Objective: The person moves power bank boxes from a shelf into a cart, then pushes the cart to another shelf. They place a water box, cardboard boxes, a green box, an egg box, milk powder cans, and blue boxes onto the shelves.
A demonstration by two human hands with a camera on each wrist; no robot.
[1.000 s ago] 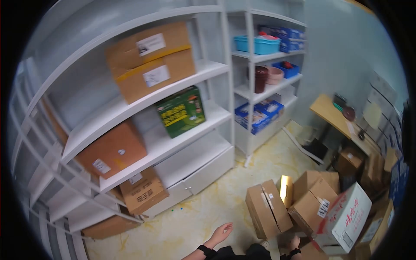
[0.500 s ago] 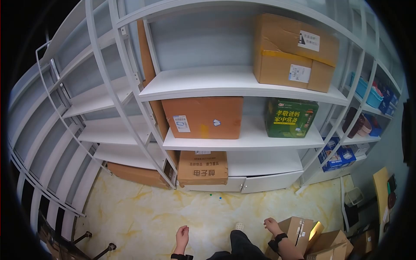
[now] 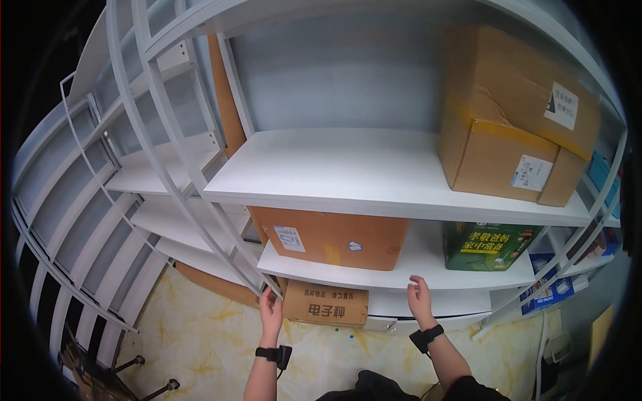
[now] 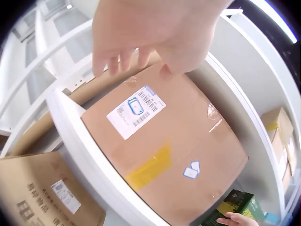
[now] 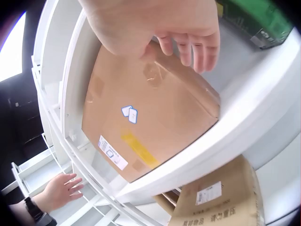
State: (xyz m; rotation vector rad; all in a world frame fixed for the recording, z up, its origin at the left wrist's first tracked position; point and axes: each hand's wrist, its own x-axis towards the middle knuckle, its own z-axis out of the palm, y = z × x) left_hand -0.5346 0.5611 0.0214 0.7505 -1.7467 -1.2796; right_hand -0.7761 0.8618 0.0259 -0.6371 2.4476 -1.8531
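The white shelving unit (image 3: 401,206) fills most of your view, and its upper shelf (image 3: 334,160) bears a big taped box (image 3: 521,120) towards the right end, with bare board to the left of it. Next in size comes the brown carton (image 3: 334,239) facing you, which sits at the left end of the middle shelf (image 3: 424,250), its face near the front edge. Below that same left end is a printed box (image 3: 326,305) (its lettering reads upside down from where you stand), and towards the middle shelf's right end stands a green box (image 3: 491,247). Your left hand (image 3: 269,314) is raised by the unit's left post, fingers mostly extended; your right hand (image 3: 420,302) is up at the middle shelf's front edge, fingers loosely extended. Neither has hold of anything, though you cannot tell whether a fingertip brushes the post or the edge. Judging from this, your reach towards the carton seems partly made; a grip is not yet taken, and any handling of it is left. Smallest, its white label (image 4: 136,113) and yellow tape (image 4: 150,167) look intact.
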